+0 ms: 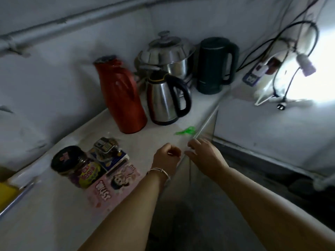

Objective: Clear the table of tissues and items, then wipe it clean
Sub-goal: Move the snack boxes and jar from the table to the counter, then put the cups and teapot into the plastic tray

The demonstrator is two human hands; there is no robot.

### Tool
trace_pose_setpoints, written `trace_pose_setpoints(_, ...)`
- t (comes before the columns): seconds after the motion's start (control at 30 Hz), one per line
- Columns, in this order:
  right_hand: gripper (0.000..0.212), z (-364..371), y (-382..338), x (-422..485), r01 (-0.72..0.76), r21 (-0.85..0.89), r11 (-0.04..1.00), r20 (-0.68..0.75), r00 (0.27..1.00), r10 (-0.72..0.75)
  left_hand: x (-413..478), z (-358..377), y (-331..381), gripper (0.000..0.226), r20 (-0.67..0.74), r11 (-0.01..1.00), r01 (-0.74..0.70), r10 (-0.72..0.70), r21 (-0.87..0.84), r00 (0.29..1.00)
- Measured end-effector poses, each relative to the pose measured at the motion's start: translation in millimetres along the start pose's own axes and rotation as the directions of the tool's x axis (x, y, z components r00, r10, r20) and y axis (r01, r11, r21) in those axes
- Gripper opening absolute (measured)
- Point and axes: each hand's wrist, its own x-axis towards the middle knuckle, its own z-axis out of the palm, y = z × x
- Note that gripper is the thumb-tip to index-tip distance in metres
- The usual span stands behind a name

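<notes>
The white table (159, 134) runs from lower left to the far corner. My left hand (165, 157), with a bracelet on the wrist, hovers over the table near its right edge, its fingers curled into a loose fist; nothing shows in it. My right hand (204, 153) is at the table's right edge with fingers spread and relaxed. A small green scrap (186, 131) lies on the table just beyond both hands. To the left stand a dark-lidded jar (76, 165), a pink packet (114, 182) and a blue packet with a small box (108, 153).
At the far end stand a red thermos (123, 98), a steel kettle (166, 100), a lidded steel pot (168, 53) and a black kettle (215, 66). Cables and a power strip (257, 71) hang on the right wall. A yellow object (7, 192) is at the left edge.
</notes>
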Motion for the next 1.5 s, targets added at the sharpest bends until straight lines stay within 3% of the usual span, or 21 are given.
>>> trace_pose_setpoints(0.17,0.031,-74.7,104.7,-36.0,-0.237,0.126,0.963,-0.183,0.949,0.257,21.8,121.9,77.7,0.015,0.112,0.991,-0.088,0.099,-0.099,0.989)
trace_pose_setpoints(0.27,0.034,-124.7,180.8,-78.9,-0.376,0.189,0.907,-0.264,0.871,0.415,22.9,219.0,127.9,0.028,0.271,0.987,-0.118,0.144,-0.109,0.952)
trace_pose_setpoints(0.5,0.040,-196.3,297.7,-177.6,-0.557,0.217,0.802,-0.390,0.703,0.594,-0.8,386.6,186.9,0.034,0.513,0.971,-0.208,0.237,-0.115,0.825)
trace_pose_setpoints(0.7,0.037,-234.2,374.7,-257.9,-0.696,0.310,0.648,-0.474,0.478,0.740,-29.9,507.2,222.4,0.030,0.695,0.948,-0.280,0.303,-0.151,0.652)
trace_pose_setpoints(0.9,0.048,-250.7,436.2,-310.0,-0.791,0.393,0.468,-0.518,0.230,0.824,-37.1,606.8,246.4,0.027,0.809,0.928,-0.349,0.303,-0.129,0.505)
trace_pose_setpoints(1.13,0.031,-260.6,503.4,-354.5,-0.810,0.537,0.234,-0.496,-0.080,0.864,-45.9,705.8,271.1,0.027,0.898,0.884,-0.445,0.305,-0.143,0.316)
trace_pose_setpoints(1.37,0.033,-259.2,554.7,-413.2,-0.816,0.570,0.096,-0.482,-0.238,0.844,-74.8,794.9,278.0,0.031,0.954,0.850,-0.518,0.228,-0.097,0.195)
trace_pose_setpoints(1.5,0.029,-249.2,594.9,-438.5,-0.819,0.574,0.004,-0.395,-0.273,0.877,-76.5,844.6,272.1,0.035,0.954,0.822,-0.569,0.185,-0.020,0.234)
